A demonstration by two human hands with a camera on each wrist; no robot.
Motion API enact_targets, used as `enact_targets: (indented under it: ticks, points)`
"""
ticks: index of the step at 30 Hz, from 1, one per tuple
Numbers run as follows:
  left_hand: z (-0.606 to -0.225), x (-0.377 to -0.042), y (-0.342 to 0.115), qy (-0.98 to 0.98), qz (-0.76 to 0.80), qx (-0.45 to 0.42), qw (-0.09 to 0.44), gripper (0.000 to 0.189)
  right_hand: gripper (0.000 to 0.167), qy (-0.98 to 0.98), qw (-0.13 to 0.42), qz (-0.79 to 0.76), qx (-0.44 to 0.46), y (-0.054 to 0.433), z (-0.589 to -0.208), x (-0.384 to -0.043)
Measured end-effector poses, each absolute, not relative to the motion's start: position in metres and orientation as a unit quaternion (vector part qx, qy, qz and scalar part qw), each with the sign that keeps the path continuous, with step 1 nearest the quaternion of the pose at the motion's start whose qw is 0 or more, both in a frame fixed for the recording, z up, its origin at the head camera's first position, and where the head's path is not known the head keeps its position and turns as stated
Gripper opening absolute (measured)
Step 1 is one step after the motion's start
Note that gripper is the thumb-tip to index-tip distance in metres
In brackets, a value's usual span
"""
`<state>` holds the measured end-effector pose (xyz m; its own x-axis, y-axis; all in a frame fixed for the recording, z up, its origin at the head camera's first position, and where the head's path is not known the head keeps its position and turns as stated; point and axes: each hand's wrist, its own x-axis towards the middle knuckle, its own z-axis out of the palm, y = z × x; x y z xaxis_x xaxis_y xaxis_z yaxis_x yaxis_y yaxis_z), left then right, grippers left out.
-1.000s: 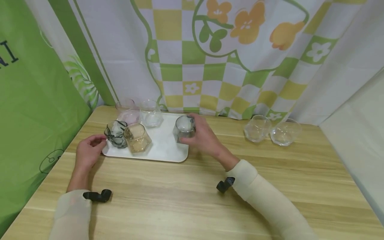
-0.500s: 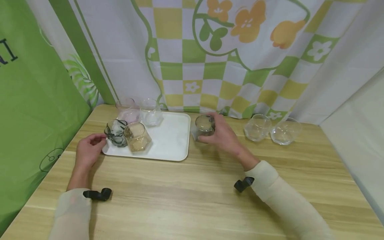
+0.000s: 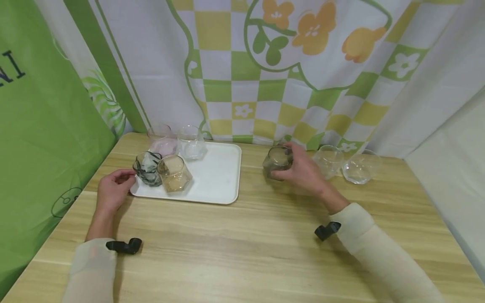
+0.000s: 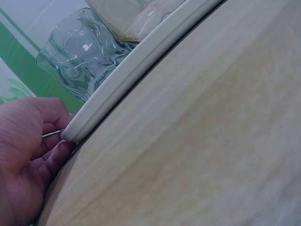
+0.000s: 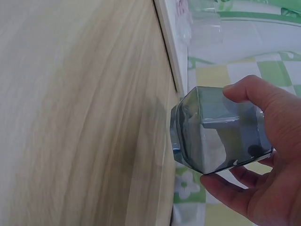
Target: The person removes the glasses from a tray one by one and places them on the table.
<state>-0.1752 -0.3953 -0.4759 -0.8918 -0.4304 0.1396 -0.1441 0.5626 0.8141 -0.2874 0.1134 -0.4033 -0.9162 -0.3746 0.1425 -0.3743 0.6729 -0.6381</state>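
Note:
My right hand point(image 3: 303, 170) grips a smoky grey faceted glass point(image 3: 275, 164) between thumb and fingers, to the right of the white tray point(image 3: 217, 191). In the right wrist view the grey glass point(image 5: 221, 129) is held just above the wooden table, apart from it. My left hand point(image 3: 113, 189) pinches the tray's near left corner; its fingers point(image 4: 51, 110) curl at the rim in the left wrist view. On the tray stand a wavy dark-streaked glass point(image 3: 148, 170), an amber glass point(image 3: 176, 176), a pinkish glass point(image 3: 164, 145) and a clear glass point(image 3: 192, 147).
Two clear glasses stand at the back right: one point(image 3: 329, 158) partly behind my right hand, the other point(image 3: 358, 170) farther right. A patterned curtain point(image 3: 242, 84) hangs along the table's point(image 3: 235, 252) back edge. Green cloth point(image 3: 45, 126) hangs at the left.
My right hand has carried the grey glass rightward, from over the tray's right part to beyond its right edge, near the clear glasses. The left hand stays at the tray corner.

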Motion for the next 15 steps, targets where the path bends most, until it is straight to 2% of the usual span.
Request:
enact_targets:
  ticks: [15]
  points:
    - [-0.475, -0.175, -0.394, -0.870, -0.436, 0.167, 0.158, 0.029, 0.096, 0.935, 0.006, -0.298, -0.192, 0.149, -0.394, -0.300]
